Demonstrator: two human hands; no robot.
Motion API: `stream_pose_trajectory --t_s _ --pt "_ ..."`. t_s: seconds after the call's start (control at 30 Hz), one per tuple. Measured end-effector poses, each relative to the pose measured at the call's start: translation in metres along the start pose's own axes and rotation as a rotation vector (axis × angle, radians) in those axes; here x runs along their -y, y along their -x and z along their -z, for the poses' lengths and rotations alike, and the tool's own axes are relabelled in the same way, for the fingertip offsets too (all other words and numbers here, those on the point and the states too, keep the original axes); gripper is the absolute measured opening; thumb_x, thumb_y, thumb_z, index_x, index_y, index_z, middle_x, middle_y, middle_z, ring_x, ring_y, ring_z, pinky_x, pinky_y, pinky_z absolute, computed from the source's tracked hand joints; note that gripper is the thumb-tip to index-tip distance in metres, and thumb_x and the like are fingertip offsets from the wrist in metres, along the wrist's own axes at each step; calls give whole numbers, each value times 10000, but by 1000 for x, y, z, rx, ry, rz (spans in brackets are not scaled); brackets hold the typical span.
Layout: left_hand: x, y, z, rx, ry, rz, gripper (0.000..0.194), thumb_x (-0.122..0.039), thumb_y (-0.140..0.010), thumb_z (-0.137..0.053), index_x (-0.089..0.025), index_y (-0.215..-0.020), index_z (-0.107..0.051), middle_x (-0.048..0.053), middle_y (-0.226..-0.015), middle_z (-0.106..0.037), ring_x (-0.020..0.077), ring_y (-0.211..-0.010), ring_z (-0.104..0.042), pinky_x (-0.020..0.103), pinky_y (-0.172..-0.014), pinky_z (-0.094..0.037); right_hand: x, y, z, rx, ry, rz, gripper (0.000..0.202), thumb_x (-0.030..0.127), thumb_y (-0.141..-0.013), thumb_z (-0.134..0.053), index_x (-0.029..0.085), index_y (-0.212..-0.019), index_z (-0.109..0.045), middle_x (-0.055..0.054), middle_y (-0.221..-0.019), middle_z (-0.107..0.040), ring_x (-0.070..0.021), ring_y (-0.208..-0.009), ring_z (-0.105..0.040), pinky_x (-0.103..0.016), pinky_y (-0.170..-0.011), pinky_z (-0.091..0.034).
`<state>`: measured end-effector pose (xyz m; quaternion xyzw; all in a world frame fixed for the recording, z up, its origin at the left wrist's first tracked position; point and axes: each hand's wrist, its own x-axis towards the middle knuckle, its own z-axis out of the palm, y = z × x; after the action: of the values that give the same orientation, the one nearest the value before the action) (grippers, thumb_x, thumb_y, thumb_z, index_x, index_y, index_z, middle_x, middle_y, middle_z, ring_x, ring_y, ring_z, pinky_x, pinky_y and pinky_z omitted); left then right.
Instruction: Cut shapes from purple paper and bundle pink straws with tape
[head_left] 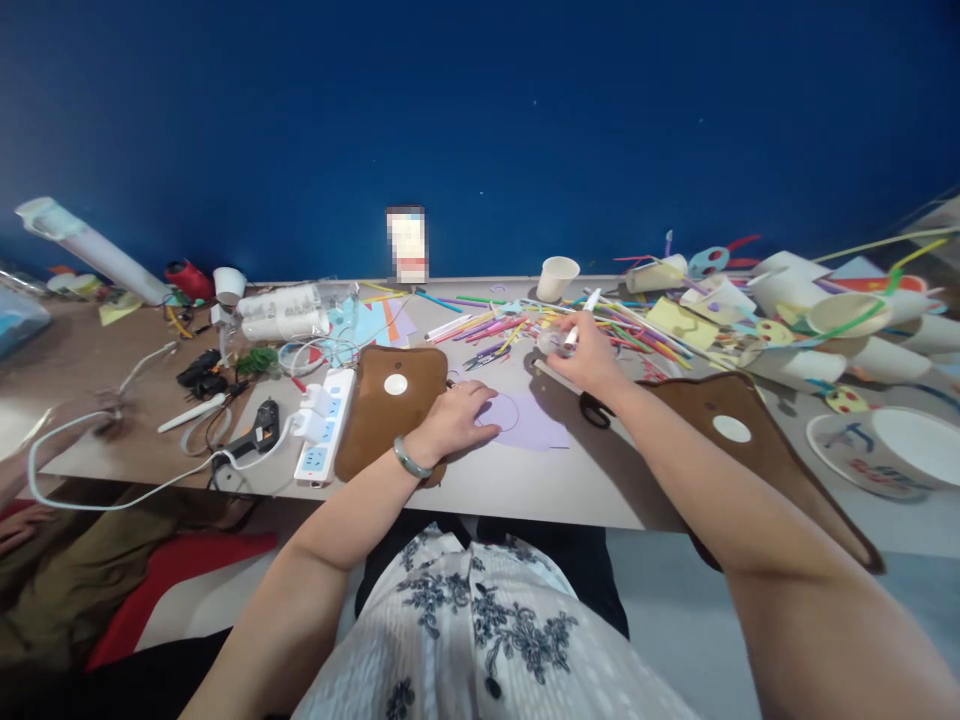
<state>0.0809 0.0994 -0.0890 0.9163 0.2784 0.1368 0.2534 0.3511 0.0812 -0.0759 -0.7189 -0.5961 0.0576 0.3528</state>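
Left hand [459, 418]: we rest it, unclenched, on purple paper [536, 422]
Right hand [590, 360]: we grip, apparently, a white marker [592, 301]

paper [536, 418]: lilac | marker [592, 300]: white | wall [480, 120]: deep blue | shirt [454, 640]: white, dark floral
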Motion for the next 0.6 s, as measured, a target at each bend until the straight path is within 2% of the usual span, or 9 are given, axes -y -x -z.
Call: stream_pose_trajectory --t_s 0.13,0.3,0.4,0.47,0.6 --pt "-3 -1 4 55 -53 -91 527 -430 -808 -723 -185 -1260 -606 114 -1275 -636 294 -1236 -522 454 -1080 -382 -7 26 12 44 -179 59 382 198 -676 -640 277 -975 -414 -105 -1241 -676 -297 -1070 -669 -433 -878 -513" --pt "-1 -2 4 89 -24 -59 637 -501 -758 -771 -203 -1291 -590 109 -1205 -652 304 -1230 -518 478 -1087 -320 -2 61 9 258 -249 134 376 174 -689 -644 279 -967 -414 -122 -1304 -666 -324 -1205 -633 -509 -996 -481" --pt "-1 -3 3 86 -6 -41 644 -532 -759 -765 -198 -1282 -594 106 -1185 -657 296 -1209 -539 476 -1090 -307 1 74 4 338 -244 164 363 156 -685 -626 267 -969 -429 -153 -1326 -653 -346 -1243 -610 -546 -1007 -465" --pt "-5 -4 2 69 12 -1 599 -509 -792 -739 -196 -1280 -591 102 -1218 -659 292 -1219 -541 478 -1097 -304 1 78 1 384 -254 170 351 158 -691 -616 261 -976 -438 -171 -1348 -636 -356 -1250 -606 -554 -987 -476" --pt "-21 -7 5 55 -28 90 480 -356 -864 -648 -187 -1306 -567 108 -1307 -644 297 -1260 -526 473 -1101 -320 1 80 -4 417 -292 187 349 138 -686 -602 267 -960 -429 -157 -1355 -631 -334 -1264 -600 -534 -1004 -473"
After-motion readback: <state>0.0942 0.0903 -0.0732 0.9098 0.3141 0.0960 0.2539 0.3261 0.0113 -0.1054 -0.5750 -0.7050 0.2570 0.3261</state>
